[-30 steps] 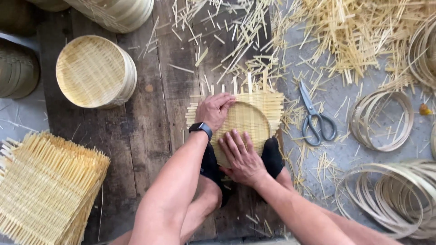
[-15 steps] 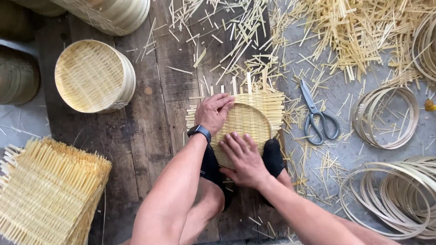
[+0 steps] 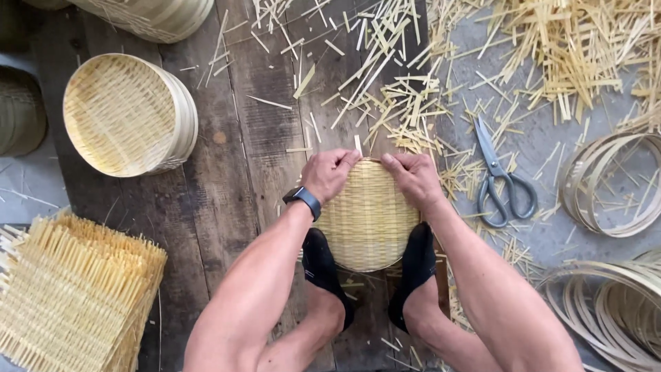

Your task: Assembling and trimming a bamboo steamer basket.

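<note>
Gripping round woven bamboo mat (image 3: 368, 220), coarse plank floor (image 3: 227, 172)

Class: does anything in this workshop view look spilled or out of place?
Yes: loose bamboo offcuts lie strewn across the floor, some around the scissors. The woven disc under both hands looks tidy.

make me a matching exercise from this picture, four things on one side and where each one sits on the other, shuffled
Things:
1. grey metal scissors
2. round woven bamboo tray
3. stack of square woven bamboo mats
4. stack of finished round bamboo trays

Places:
A. lower left corner
B. upper left, on the dark planks
C. held at its top edge by the left hand and right hand, between both feet
D. right of the hands, among cut strips

Pairs: 1-D, 2-C, 3-A, 4-B
</note>
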